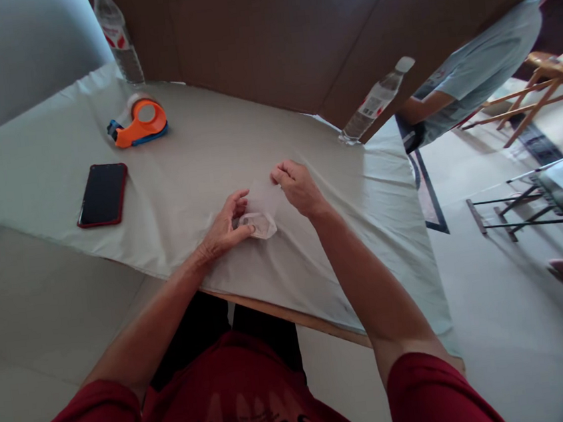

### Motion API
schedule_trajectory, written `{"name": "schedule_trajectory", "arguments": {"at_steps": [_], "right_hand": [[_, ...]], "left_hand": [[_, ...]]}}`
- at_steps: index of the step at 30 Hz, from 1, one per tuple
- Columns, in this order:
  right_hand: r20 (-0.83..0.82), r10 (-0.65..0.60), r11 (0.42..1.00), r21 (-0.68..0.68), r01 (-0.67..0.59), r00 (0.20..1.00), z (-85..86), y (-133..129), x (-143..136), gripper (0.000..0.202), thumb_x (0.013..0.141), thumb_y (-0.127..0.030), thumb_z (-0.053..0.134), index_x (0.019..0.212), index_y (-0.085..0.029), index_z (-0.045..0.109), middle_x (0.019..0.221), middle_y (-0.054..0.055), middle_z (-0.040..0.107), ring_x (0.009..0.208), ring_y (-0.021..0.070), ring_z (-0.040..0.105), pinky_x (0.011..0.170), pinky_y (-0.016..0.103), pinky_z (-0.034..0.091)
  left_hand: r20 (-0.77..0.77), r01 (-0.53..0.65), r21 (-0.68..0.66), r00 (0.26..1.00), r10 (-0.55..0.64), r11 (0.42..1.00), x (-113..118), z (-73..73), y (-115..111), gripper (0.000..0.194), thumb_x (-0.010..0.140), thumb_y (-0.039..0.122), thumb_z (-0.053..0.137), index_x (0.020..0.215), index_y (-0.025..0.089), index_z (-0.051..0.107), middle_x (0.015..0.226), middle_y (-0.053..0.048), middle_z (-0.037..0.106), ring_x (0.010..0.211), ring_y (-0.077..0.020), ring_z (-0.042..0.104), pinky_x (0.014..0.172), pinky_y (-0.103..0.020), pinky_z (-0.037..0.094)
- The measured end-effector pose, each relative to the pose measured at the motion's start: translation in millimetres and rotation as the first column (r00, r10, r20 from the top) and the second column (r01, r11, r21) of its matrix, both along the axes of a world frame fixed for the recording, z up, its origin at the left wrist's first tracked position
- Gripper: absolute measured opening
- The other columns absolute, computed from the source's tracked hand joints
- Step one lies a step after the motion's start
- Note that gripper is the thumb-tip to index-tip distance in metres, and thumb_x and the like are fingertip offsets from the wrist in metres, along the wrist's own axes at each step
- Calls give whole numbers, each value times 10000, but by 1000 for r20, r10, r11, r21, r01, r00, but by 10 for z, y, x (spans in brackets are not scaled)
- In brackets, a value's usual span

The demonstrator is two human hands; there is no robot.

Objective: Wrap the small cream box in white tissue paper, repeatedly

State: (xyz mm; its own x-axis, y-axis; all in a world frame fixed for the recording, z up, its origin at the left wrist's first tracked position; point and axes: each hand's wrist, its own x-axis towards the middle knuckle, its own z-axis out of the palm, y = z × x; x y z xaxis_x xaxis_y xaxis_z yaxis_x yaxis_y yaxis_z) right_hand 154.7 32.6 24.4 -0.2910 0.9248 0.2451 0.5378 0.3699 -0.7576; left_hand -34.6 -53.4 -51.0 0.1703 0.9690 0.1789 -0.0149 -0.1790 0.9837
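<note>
A small clear plastic container [263,225] rests on the cloth-covered table near its front edge. My left hand [227,225] is curled around the container's left side, with the thumb on it. Just beyond it, my right hand [296,184] is closed, thumb and forefinger pinched at the edge of a thin translucent sheet [263,197]. That sheet spans the gap between my two hands, above the container; its outline is faint.
An orange tape dispenser [144,121] and a dark phone [103,194] lie to the left. Water bottles stand at the back left [118,39] and right [375,102], by a brown panel [253,33]. A person in a grey shirt [489,55] is beyond the panel.
</note>
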Motion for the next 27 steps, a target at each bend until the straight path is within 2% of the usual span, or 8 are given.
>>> {"name": "schedule_trajectory", "arguments": {"at_steps": [5,8,12,17,21,23,25,27], "right_hand": [[-129,-41,994,-103,28,991,-106,291,-95,236,860,-207,488,624,-218,484,622,-34,471,616,118,413,633,274,367],[-171,-59,989,-141,34,984,-168,451,-137,256,855,-210,514,599,-213,492,596,-39,466,594,111,406,609,266,359],[-208,-102,988,-138,74,973,-215,521,-76,263,895,-262,495,639,-207,519,677,-12,555,645,116,495,648,269,393],[-140,-197,979,21,202,970,-205,139,82,221,910,-385,504,762,-225,540,706,-11,556,646,140,517,669,299,424],[147,-136,989,85,124,980,-261,-334,-1,338,793,-552,670,806,-236,549,771,17,625,695,168,533,679,313,417],[235,-156,985,105,135,959,-329,-437,-73,379,719,-549,732,838,-234,559,871,54,663,749,194,555,691,326,420],[230,-213,976,86,198,950,-402,-423,-90,299,744,-484,697,789,-230,547,852,65,659,747,203,555,693,336,421],[100,-254,967,-7,256,962,-470,-347,-35,244,803,-427,611,696,-232,512,729,44,615,691,189,537,669,330,422]], "left_hand": [[70,51,-81,997,-45,995,9,73,-15,448,749,446,700,1088,203,538,969,-37,594,911,-192,593,833,-317,481],[101,74,-140,993,-61,987,6,98,-10,431,787,485,670,1089,197,563,944,-31,602,877,-184,585,768,-294,469],[140,38,-175,990,-13,984,2,70,28,445,778,479,684,1107,190,601,978,-45,640,890,-182,606,775,-287,479],[230,30,-258,973,31,966,20,22,63,547,756,434,698,1229,170,622,1102,-83,678,974,-208,648,849,-319,502],[279,64,-286,960,19,956,30,38,49,625,763,524,701,1260,151,644,1125,-105,704,1031,-244,651,899,-362,498],[291,52,-271,956,31,961,26,46,42,635,770,587,688,1231,150,670,1107,-111,716,1053,-255,647,919,-377,492],[296,32,-252,954,46,967,13,45,45,642,778,626,669,1205,148,686,1081,-119,724,1064,-264,645,925,-388,487],[295,12,-247,953,63,969,-7,35,62,644,766,632,668,1186,144,692,1054,-124,729,1042,-267,651,907,-392,489]]}}
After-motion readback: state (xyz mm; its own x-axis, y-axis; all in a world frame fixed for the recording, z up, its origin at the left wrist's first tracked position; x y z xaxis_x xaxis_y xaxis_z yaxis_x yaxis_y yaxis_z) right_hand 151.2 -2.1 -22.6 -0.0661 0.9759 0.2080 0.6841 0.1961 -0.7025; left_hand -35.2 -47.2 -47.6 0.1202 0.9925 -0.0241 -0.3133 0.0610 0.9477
